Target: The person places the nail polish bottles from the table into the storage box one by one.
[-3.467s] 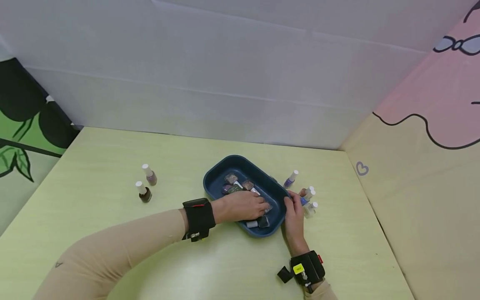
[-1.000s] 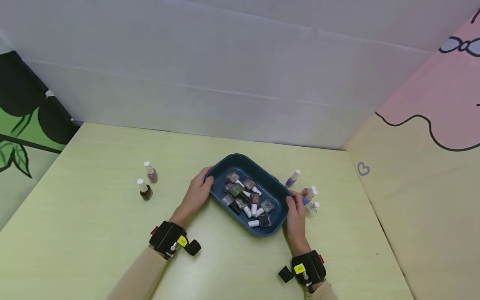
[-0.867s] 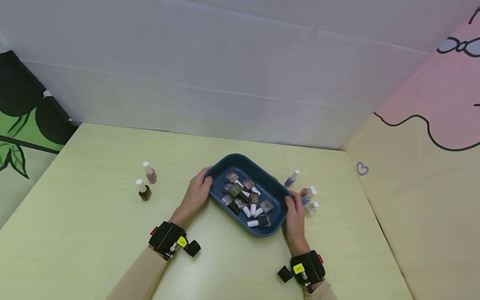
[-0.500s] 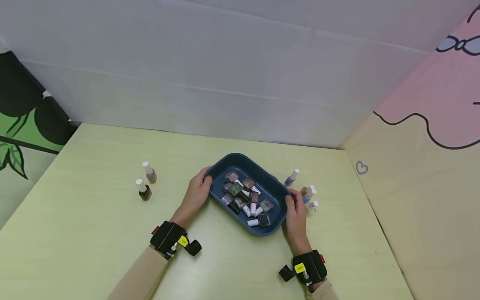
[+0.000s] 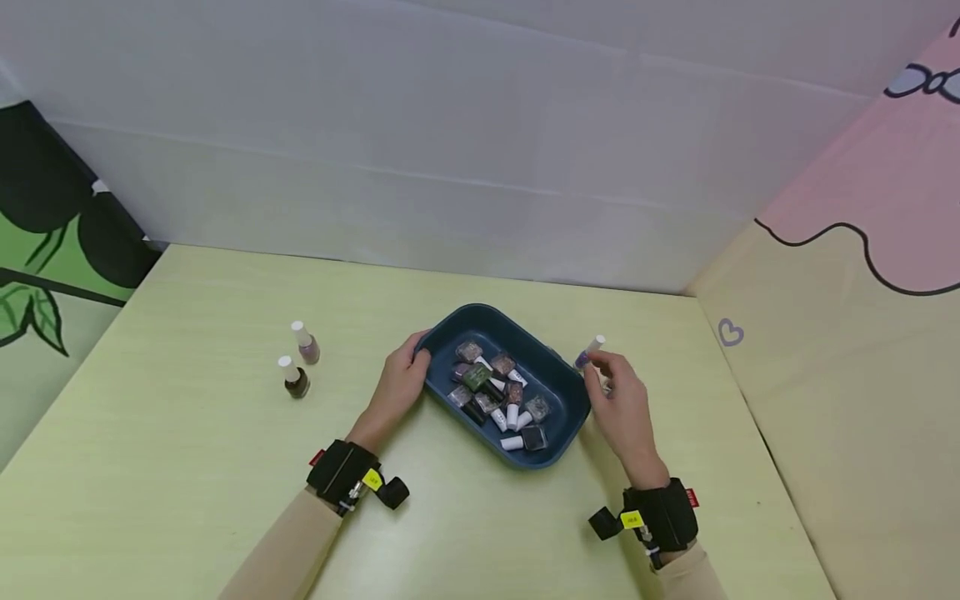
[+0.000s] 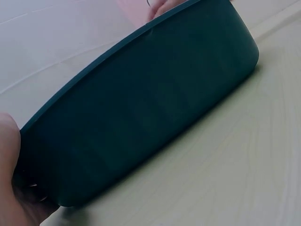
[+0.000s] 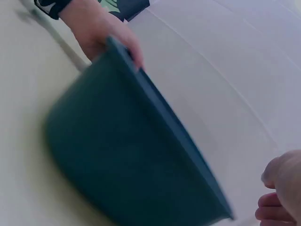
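A dark blue plastic basin (image 5: 557,383) sits in the middle of the table, and nail polish bottles (image 5: 476,377) lie jumbled inside it. My left hand (image 5: 393,387) grips its left end, thumb over the rim; the left wrist view shows the fingers (image 6: 30,200) against the outer wall. Off the basin's right end, my right hand (image 5: 624,412) hovers with loosely bent fingers, apart from the rim in the right wrist view. Right by its fingertips stands a purple nail polish bottle (image 5: 589,352) with a white cap. The hand mostly hides other bottles behind it.
On the left of the table stand two white-capped nail polish bottles, one pale mauve (image 5: 307,343) and one dark brown (image 5: 294,378). A white wall sheet (image 5: 420,200) rises at the table's back edge, and a printed panel (image 5: 832,350) borders the right.
Earlier my left hand was inside the basin among the bottles, then moved to grip its left end. Since half a second ago my right hand has let go of the rim and shifted right.
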The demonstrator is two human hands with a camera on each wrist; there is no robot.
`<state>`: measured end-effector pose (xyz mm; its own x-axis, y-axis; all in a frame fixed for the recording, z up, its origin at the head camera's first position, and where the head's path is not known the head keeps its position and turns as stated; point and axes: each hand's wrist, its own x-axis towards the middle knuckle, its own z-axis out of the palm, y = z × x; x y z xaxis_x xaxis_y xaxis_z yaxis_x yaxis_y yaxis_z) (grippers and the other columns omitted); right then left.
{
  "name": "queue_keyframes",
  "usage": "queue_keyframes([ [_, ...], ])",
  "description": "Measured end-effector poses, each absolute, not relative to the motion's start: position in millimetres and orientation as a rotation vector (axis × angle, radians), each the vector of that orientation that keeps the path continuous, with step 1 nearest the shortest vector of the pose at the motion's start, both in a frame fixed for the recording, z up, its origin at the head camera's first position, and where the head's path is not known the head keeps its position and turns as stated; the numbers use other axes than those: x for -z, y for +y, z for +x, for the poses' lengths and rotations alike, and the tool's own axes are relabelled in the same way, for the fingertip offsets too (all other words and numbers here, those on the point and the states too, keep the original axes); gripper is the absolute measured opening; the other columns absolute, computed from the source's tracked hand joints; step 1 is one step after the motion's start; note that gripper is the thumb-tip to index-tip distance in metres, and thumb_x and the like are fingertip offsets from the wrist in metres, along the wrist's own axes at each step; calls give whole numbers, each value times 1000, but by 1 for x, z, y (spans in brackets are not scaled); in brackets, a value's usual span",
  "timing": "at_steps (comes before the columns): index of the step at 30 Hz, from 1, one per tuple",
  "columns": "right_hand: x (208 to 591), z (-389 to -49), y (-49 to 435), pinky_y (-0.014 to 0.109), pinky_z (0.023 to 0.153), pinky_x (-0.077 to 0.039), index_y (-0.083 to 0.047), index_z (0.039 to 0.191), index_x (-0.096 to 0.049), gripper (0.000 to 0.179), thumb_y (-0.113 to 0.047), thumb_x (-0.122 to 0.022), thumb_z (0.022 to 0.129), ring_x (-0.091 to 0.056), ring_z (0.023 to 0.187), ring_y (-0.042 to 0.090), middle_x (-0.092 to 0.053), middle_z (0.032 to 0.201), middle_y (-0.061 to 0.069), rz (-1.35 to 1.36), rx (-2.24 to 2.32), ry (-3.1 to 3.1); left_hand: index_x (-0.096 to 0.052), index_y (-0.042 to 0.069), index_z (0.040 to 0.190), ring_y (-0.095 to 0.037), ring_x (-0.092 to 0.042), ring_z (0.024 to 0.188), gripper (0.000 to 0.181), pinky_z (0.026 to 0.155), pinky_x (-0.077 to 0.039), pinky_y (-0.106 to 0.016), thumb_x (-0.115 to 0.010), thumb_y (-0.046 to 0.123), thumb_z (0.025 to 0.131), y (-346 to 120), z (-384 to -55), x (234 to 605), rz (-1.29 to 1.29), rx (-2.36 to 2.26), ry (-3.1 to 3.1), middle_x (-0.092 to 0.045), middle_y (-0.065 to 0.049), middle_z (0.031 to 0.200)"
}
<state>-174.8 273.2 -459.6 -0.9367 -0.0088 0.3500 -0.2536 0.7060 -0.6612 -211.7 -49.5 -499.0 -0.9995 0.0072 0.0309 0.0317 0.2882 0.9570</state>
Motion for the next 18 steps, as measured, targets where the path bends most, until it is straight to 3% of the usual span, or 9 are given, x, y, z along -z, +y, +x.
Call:
queue_keyframes([
  [3,440,-181,282,52,86,-57,4,127,-63,29,-7,-66,100,-65,105,37,-65,123,22,274,-891,-2627,-56,1,144,-35,-54,136,42,116,-40,-51,-43,11,105,-50,-212,499,-46,1863,-2510,-59,-21,144],
  [9,415,-200,298,58,104,-47,7,133,-59,36,-8,-66,100,-55,124,44,-59,133,27,380,-675,-2805,-57,0,144,-35,-54,135,42,116,-40,-51,-44,11,105,-51,-213,498,-35,1863,-2505,-59,-22,144],
  [16,407,-219,307,57,104,-49,5,140,-54,45,-18,-65,103,-59,118,42,-56,138,28,489,-540,-3097,-57,1,144,-35,-54,136,42,116,-40,-51,-44,11,105,-50,-212,500,-29,1865,-2512,-59,-21,145],
  [18,406,-224,307,56,102,-51,3,141,-54,44,-19,-63,104,-65,108,37,-57,138,26,500,-552,-3141,-57,1,143,-35,-54,136,41,116,-40,-51,-45,11,105,-50,-212,499,-28,1865,-2511,-59,-21,144],
])
